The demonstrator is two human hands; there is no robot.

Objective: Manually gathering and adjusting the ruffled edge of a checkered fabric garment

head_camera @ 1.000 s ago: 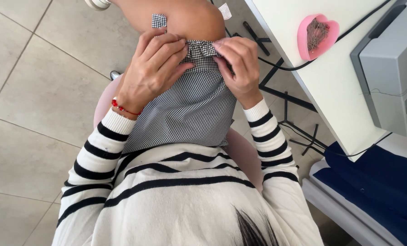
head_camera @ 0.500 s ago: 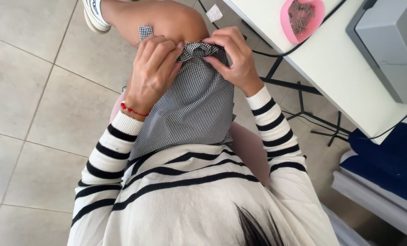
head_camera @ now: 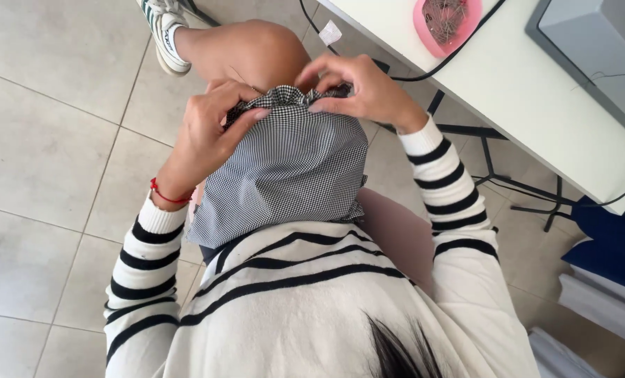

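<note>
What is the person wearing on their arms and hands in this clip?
Both arms are in long white knit sleeves with black horizontal stripes and ribbed cuffs. The left hand is bare, with a thin red cord bracelet at the wrist. The right hand is bare too, with no ring or bracelet visible. The fingernails look unpainted or pale.

Bright, even daylight filled the view, strongest toward 1 o'clock, where the white table (head_camera: 536,91) glared nearly blown out. Shadows were soft: a faint one lay under the table at 3 o'clock, and another on the floor (head_camera: 46,140) beside the knee. The checked cloth (head_camera: 291,168) stayed sharp. The hair at 6 o'clock was blurred. Tile lines bent slightly near the edges.
</note>
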